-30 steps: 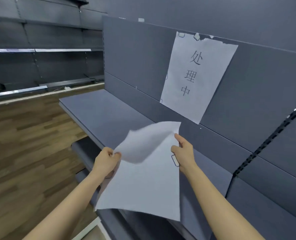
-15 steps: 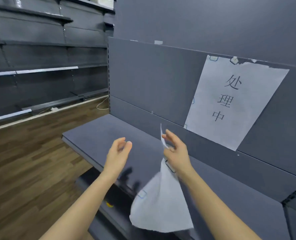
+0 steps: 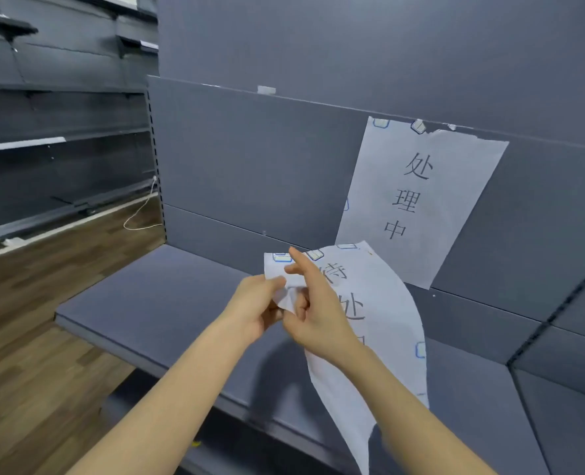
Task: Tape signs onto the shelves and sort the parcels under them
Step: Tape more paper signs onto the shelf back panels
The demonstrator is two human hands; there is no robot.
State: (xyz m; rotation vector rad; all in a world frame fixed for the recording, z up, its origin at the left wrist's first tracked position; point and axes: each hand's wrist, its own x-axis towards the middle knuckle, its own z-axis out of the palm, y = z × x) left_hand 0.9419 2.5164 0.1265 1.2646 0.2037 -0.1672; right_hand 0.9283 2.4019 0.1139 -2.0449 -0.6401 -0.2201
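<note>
Shelf point(image 3: 154, 303): a grey board that juts from a grey back panel point(image 3: 250, 166) and fills the middle and right of the view. A wooden floor point(image 3: 44, 337) lies to its left, with further dark shelving point(image 3: 61, 114) beyond.

Taped sign point(image 3: 421, 200): a white sheet fixed flat to the back panel above the shelf, printed with the column 处理中. Its top edge is torn at the right. It hangs where it hung half a second ago.

Loose sign point(image 3: 380, 303): a second white sheet, held in the air over the shelf and just below the taped sign, which its upper corner overlaps. Half a second ago it hung nearly edge-on from the right hand alone. Now its printed face is turned to the camera and shows 待 and 处, with the lower print hidden behind the right wrist. The sheet curves down to the right, and its left edge is crumpled between the hands.

Left hand point(image 3: 250, 310): spread and apart from the sheet half a second ago, it now pinches the crumpled left edge.

Right hand point(image 3: 318, 320): in front of the sheet, with the index finger point(image 3: 299, 265) straight up and the lower fingers curled on the crumpled paper.

Tape pieces point(image 3: 381, 123): small blue-edged tabs on the taped sign's top edge. Similar tabs point(image 3: 282, 257) sit on the loose sign's top and right edges.

White cord point(image 3: 140, 214): looped on the floor at the panel's left end.
</note>
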